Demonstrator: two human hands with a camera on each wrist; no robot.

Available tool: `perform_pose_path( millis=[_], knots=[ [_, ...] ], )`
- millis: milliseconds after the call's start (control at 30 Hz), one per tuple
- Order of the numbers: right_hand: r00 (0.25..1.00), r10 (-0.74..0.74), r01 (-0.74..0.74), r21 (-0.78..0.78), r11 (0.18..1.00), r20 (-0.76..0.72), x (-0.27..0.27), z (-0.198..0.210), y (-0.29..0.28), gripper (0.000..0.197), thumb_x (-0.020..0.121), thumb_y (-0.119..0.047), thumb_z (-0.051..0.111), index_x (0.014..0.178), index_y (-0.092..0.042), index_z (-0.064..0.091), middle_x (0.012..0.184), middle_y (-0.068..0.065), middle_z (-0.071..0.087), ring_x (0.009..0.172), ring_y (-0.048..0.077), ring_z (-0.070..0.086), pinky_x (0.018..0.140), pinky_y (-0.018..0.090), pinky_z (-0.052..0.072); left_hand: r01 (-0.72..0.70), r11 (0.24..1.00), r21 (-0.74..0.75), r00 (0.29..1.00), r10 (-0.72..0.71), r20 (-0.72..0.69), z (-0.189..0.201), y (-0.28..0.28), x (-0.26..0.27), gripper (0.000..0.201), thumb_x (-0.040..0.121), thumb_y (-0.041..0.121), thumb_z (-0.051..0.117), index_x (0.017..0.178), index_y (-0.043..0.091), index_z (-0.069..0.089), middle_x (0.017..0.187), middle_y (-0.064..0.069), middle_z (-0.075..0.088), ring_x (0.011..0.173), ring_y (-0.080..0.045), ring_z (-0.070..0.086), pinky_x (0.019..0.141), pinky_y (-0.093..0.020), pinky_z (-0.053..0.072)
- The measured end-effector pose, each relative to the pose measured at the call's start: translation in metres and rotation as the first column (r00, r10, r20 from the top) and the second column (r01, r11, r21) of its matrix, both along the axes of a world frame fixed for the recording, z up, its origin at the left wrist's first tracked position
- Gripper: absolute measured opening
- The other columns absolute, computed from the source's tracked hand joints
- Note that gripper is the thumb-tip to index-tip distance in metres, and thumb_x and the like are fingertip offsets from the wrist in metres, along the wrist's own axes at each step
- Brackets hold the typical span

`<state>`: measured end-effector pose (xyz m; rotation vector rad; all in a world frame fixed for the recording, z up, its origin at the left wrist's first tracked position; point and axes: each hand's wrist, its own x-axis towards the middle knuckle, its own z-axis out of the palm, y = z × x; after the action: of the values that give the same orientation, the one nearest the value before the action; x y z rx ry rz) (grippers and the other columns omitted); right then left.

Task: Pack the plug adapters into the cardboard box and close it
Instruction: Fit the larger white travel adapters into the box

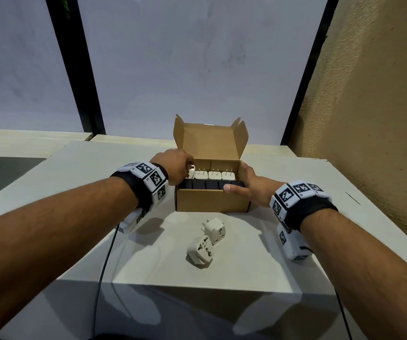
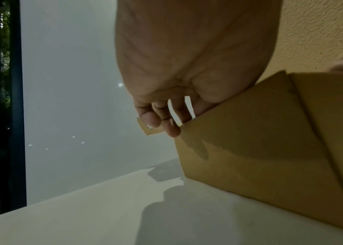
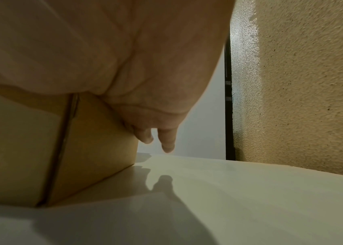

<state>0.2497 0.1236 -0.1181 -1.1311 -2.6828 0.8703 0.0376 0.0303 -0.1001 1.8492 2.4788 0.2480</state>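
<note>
The cardboard box (image 1: 212, 201) stands mid-table with its lid (image 1: 211, 143) upright. Inside, a row of white adapters (image 1: 214, 174) lines the back, prongs up, and a row of black adapters (image 1: 205, 184) lines the front. My left hand (image 1: 189, 168) holds a white adapter (image 1: 191, 172) at the back left corner, above the rim. From the left wrist its fingers (image 2: 156, 121) curl over the box wall (image 2: 260, 140), hiding the adapter. My right hand (image 1: 241, 182) grips the box's right end with the thumb on the front rim. Its fingers (image 3: 158, 137) lie along the side wall (image 3: 95, 149).
Two loose white adapters (image 1: 214, 231) (image 1: 200, 250) lie on the white table (image 1: 295, 192) just in front of the box. A black cable (image 1: 104, 266) runs off the near edge at the left. A textured wall (image 1: 369, 119) is close on the right, with windows behind.
</note>
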Motion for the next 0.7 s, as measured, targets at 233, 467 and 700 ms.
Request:
perform_pose_path(
  millis=[233, 467, 700],
  knots=[
    [1.000, 0.000, 0.000, 0.003, 1.000, -0.002, 0.000, 0.002, -0.003, 0.088, 0.086, -0.056, 0.055, 0.150, -0.024, 0.004, 0.153, 0.005, 0.032, 0.136, 0.026, 0.038, 0.108, 0.034, 0.030, 0.024, 0.999, -0.027, 0.990, -0.028, -0.140, 0.000, -0.004, -0.003, 0.041, 0.097, 0.038, 0.047, 0.137, 0.032, 0.048, 0.138, -0.003, 0.054, 0.124, -0.026, 0.051, 0.099, -0.042, 0.043],
    [1.000, -0.004, 0.003, -0.012, 1.000, -0.016, 0.001, 0.001, -0.003, 0.087, 0.086, -0.056, 0.056, 0.150, -0.025, 0.006, 0.152, 0.004, 0.032, 0.135, 0.026, 0.040, 0.108, 0.034, 0.031, 0.150, 0.979, 0.138, 0.988, -0.143, -0.062, 0.001, -0.024, 0.008, 0.040, 0.093, 0.038, 0.053, 0.131, 0.025, 0.052, 0.132, 0.002, 0.048, 0.115, -0.020, 0.052, 0.096, -0.037, 0.046],
    [0.999, -0.024, 0.024, -0.030, 0.999, -0.021, -0.001, 0.004, -0.009, 0.084, 0.088, -0.051, 0.056, 0.150, -0.023, 0.007, 0.152, 0.009, 0.033, 0.135, 0.029, 0.038, 0.108, 0.036, 0.031, 0.310, 0.928, 0.206, 0.932, -0.340, 0.127, -0.001, -0.079, 0.063, 0.035, 0.090, 0.055, 0.050, 0.102, 0.023, 0.055, 0.100, 0.008, 0.046, 0.086, -0.009, 0.048, 0.076, -0.023, 0.044]
  ],
)
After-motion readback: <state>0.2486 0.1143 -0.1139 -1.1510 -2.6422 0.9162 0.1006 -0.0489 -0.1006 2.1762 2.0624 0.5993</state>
